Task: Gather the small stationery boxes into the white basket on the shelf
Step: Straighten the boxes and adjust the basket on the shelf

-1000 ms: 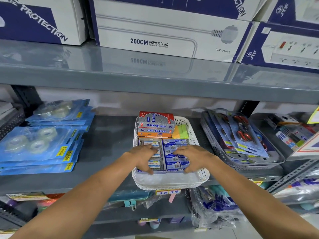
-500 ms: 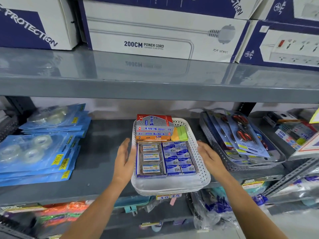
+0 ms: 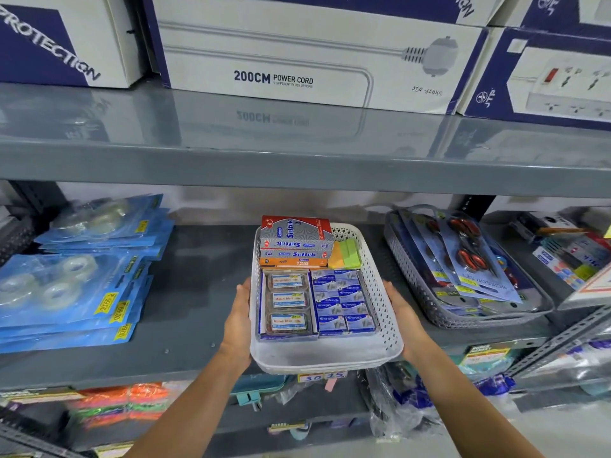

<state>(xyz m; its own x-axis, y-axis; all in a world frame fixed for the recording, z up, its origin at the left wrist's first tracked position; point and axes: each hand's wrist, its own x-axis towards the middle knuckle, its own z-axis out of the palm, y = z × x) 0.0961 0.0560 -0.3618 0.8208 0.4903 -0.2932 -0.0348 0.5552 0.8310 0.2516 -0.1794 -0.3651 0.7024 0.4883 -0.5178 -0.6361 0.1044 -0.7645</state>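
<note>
The small stationery boxes (image 3: 344,302) sit inside the white basket (image 3: 325,358), blue ones packed in rows on the three o'clock side, clear-cased packs (image 3: 287,302) in a column on the nine o'clock side; at the basket's twelve o'clock end there is a stack of Softek boxes (image 3: 294,242) with sticky notes (image 3: 345,256) just beside it; I see no loose small boxes on the shelf (image 3: 185,292) around the basket, so I judge the gathering done, or nearly so. The basket stands on the middle shelf, its six o'clock rim hanging a little over the front edge; what seems left is to square it and slide it back. My left hand (image 3: 238,322) lies flat against the basket's nine o'clock wall, fingers straight, gripping nothing; my right hand (image 3: 401,312) lies likewise along the three o'clock wall, fingers extended; the basket sits between the two palms. Further out at nine o'clock are blue tape packs (image 3: 66,279); at three o'clock, a grey basket (image 3: 426,312) of scissors; on the shelf above at twelve o'clock, a power cord carton (image 3: 297,61).
</note>
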